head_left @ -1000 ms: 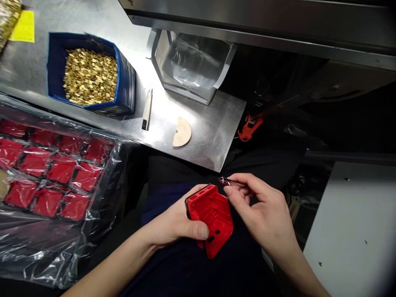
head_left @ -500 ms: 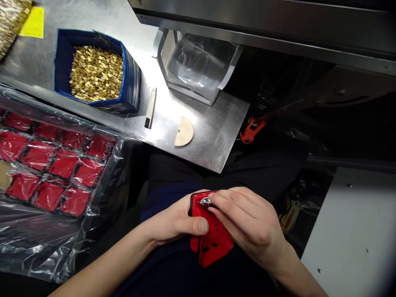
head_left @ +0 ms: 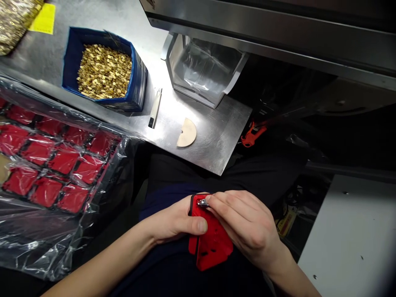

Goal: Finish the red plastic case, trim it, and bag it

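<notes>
My left hand [head_left: 179, 220] grips a red plastic part [head_left: 216, 247] with a black rim, held above my lap. Its thumb presses on the red inner face, while the other fingers are hidden behind. Between the thumb and fingers of my right hand [head_left: 247, 222] is a small silver nail clipper [head_left: 203, 202]. The clipper's tip is at the upper left corner of the red part, by the rim; I cannot tell whether it bites on anything. Small dark holes show in the lower portion of the part.
Red parts [head_left: 64, 159] lie in rows in a plastic-lined box at left. On the metal table [head_left: 213, 144] are a blue bin [head_left: 140, 86] of small brass pieces, a white-handled cutter [head_left: 155, 108], a beige half-disc [head_left: 187, 133] and a grey bin [head_left: 213, 101] with clear plastic.
The clipper has shifted slightly left toward the part's corner, and my right hand moved with it. The camera view has shifted a little. My left hand keeps its hold.
</notes>
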Demonstrator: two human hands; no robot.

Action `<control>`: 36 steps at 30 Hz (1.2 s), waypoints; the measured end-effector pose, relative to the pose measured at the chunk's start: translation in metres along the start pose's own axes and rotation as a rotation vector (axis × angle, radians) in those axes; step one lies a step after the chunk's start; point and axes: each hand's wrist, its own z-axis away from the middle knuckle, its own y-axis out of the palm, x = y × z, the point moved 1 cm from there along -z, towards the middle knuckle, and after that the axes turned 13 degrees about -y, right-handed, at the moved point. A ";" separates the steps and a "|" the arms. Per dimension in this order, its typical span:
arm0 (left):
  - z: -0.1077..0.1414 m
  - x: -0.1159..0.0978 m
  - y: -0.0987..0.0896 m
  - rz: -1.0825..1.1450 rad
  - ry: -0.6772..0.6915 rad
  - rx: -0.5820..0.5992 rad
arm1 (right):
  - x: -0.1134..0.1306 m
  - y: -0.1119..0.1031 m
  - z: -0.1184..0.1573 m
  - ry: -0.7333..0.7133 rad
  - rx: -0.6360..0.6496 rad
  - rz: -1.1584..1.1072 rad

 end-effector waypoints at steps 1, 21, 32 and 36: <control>0.000 0.000 0.000 0.001 -0.001 -0.001 | 0.000 0.000 0.000 -0.012 0.002 0.003; 0.008 0.003 0.009 0.005 0.031 -0.221 | -0.157 0.084 -0.036 0.547 -0.165 0.250; -0.003 0.000 0.005 -0.010 0.021 -0.670 | -0.039 0.014 0.026 0.381 -0.005 -0.633; -0.014 -0.004 -0.001 -0.083 -0.051 -0.791 | -0.003 0.014 0.049 0.295 0.174 -0.551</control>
